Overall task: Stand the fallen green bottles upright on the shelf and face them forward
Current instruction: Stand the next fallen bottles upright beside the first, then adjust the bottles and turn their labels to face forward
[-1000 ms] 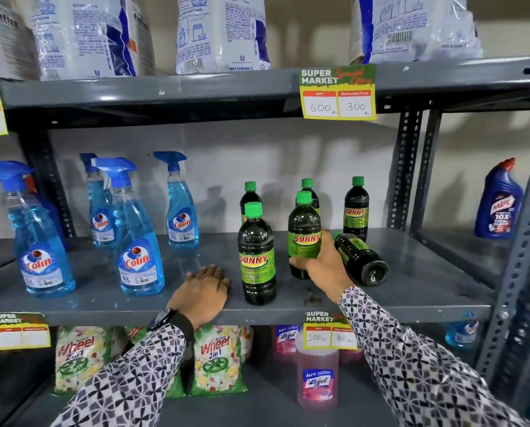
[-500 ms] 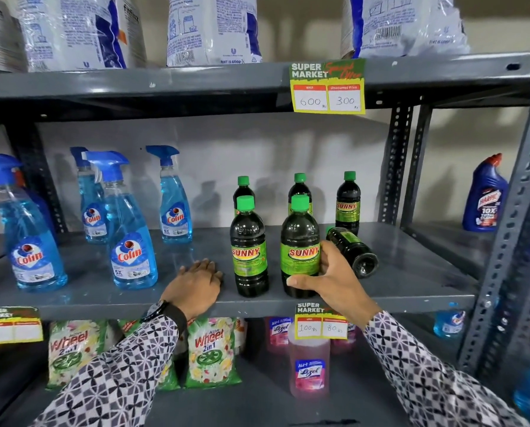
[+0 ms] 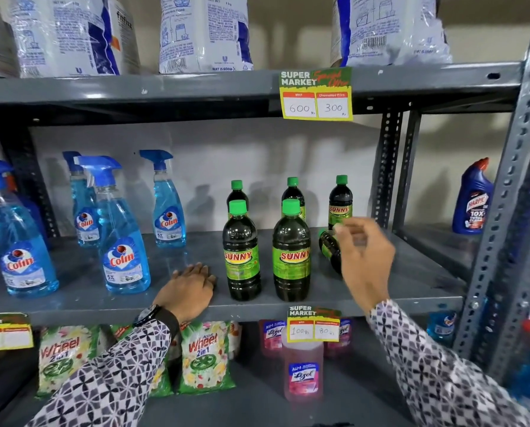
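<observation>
The left hand [image 3: 191,291] is laid flat on the shelf [image 3: 411,291], palm down with the fingers spread and gripping nothing; it is seen just left of the front row and can be used as a brace.

Two green bottles are stood upright near the front edge, the left front bottle [image 3: 241,254] and the right front bottle [image 3: 291,254], both with the SUNNY label turned forward. Three more are stood in the back row [image 3: 340,204]; only the rightmost of these shows its label plainly.

To the right of the front pair, one fallen bottle [image 3: 330,249] is seen lying on its side, its cap end toward the back, mostly hidden behind the right hand [image 3: 365,257]. That hand is raised over it, blurred, with the fingers loosely curled; no grip on the bottle can be made out.

The step in hand is judged to be the righting of this last bottle. It is best taken around the body near the shoulder, swung up onto its base in the open space right of the front pair, and then turned until the label faces out. Care is needed that the right front bottle is not knocked.
</observation>
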A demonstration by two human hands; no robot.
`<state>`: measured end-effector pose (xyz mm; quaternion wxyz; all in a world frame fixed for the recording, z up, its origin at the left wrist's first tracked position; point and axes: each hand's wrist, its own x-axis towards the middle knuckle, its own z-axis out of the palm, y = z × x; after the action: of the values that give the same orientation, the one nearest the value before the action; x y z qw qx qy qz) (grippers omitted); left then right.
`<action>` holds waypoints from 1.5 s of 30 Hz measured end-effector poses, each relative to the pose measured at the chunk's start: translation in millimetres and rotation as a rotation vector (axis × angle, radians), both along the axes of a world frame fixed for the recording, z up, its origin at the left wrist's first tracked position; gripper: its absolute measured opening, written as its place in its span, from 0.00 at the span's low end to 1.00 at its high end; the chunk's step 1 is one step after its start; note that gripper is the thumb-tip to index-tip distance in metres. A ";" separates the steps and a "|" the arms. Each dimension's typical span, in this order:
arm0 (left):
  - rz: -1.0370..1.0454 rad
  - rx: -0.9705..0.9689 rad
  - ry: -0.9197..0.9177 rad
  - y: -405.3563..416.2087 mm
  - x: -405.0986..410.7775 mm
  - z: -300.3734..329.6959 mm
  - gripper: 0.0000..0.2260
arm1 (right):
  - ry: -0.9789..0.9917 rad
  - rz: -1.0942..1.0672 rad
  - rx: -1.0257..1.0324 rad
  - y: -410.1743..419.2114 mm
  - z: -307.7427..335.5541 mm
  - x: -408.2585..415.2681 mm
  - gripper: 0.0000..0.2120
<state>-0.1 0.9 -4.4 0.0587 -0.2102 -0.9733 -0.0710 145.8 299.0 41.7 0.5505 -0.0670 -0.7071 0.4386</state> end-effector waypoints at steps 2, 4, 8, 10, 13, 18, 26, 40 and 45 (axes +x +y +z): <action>0.002 0.001 0.011 -2.2 0.5 -0.4 0.27 | -0.090 -0.185 0.059 24.8 18.1 -12.7 0.07; -0.001 -0.022 0.010 -3.3 1.4 -0.3 0.30 | -0.470 -0.186 0.066 55.4 28.9 -32.3 0.08; 0.014 0.008 0.001 2.4 8.7 5.9 0.25 | -1.066 0.163 -0.275 84.8 39.1 -52.6 0.17; 0.008 0.011 0.014 5.0 12.0 8.8 0.23 | -1.140 0.289 -0.388 87.1 40.2 -56.9 0.25; 0.012 0.014 -0.004 4.2 12.7 9.4 0.24 | -1.195 0.299 -0.318 83.0 41.1 -60.5 0.26; -0.002 -0.066 0.011 7.0 24.2 16.4 0.24 | -1.027 0.328 -0.342 70.2 42.5 -57.2 0.24; -0.014 -0.177 0.040 6.3 20.9 14.9 0.24 | -0.403 0.102 -0.050 39.9 32.5 -39.8 0.28; -0.019 -0.205 0.082 3.0 8.5 6.3 0.23 | -0.424 0.340 -0.109 56.1 -16.8 -48.2 0.31; -0.008 -0.188 0.062 3.3 11.1 8.0 0.24 | -0.459 0.446 -0.149 63.3 -19.3 -52.7 0.34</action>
<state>10.9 4.2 3.7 0.0688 -0.2209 -0.9725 0.0268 93.1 362.3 22.3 0.2605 -0.0477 -0.7761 0.5722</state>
